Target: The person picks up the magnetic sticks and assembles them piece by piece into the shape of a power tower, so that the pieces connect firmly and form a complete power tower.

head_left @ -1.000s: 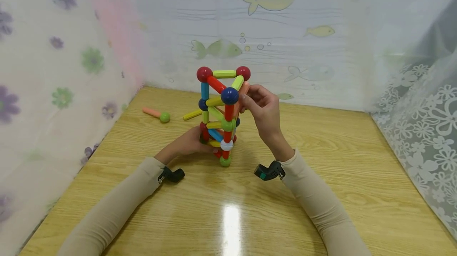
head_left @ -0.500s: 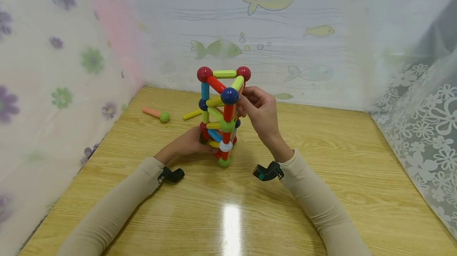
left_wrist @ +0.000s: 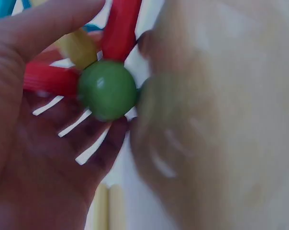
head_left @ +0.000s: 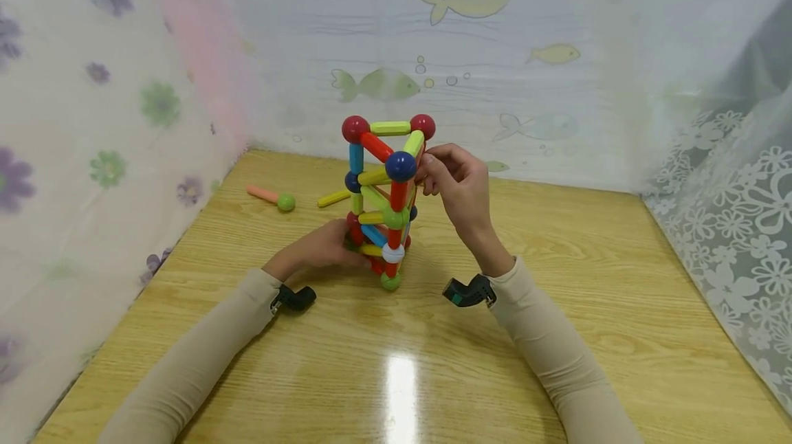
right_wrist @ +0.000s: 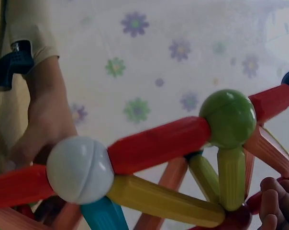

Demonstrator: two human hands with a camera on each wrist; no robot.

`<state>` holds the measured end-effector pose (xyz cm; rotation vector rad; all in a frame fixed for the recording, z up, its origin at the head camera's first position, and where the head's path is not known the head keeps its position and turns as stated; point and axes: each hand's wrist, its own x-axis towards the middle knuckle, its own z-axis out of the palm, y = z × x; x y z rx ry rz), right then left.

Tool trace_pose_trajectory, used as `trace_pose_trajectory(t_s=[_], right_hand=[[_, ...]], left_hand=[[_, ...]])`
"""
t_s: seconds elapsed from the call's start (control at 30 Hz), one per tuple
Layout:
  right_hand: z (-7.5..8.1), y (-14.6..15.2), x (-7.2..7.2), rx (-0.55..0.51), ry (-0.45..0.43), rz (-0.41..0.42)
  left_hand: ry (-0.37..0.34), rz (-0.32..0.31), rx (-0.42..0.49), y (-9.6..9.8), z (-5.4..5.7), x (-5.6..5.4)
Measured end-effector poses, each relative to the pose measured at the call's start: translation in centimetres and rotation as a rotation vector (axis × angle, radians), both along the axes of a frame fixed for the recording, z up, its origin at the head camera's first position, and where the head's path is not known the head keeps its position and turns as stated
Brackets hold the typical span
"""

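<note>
A tall tower (head_left: pixel 399 195) of coloured magnetic sticks and balls stands upright on the table. Red balls (head_left: pixel 355 129) and a blue ball (head_left: pixel 400 166) form its top corners. Low on its left side, my left hand (head_left: pixel 324 245) grips the base. In the left wrist view the thumb (left_wrist: pixel 53 24) lies in front and the fingers behind, around a green ball (left_wrist: pixel 107 90). My right hand (head_left: pixel 464 186) pinches an orange stick (head_left: pixel 423 153) at the upper right side, mostly hidden by the tower. Curled right fingertips (right_wrist: pixel 273 203) show at the right wrist view's edge.
To the tower's left lies an orange stick joined to a green ball (head_left: pixel 286 203). A loose yellow stick (head_left: pixel 333 198) rests just behind the tower. Patterned curtains (head_left: pixel 557 114) border the wooden table (head_left: pixel 526 238) at the back and sides.
The orange stick at the tower's right side has gone from plainly visible to mostly hidden. My right hand moved slightly inward, then back out a little. The left hand stays at the base.
</note>
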<state>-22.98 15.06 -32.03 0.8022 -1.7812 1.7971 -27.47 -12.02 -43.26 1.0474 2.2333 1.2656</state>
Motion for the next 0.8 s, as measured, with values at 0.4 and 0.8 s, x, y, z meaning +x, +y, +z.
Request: trace_pose_trajectory(t_s=[0.4,0.8], right_hand=[[-1.2,1.9,-2.4,-0.054,-0.059,-0.113],[-7.0,3.6,-7.8,0.612,-0.299,-0.336]], left_hand=[[0.168,0.081,0.061,-4.4,2.6,-2.2],[0.362,0.517,-0.263,-11.4,2.9,-3.8]])
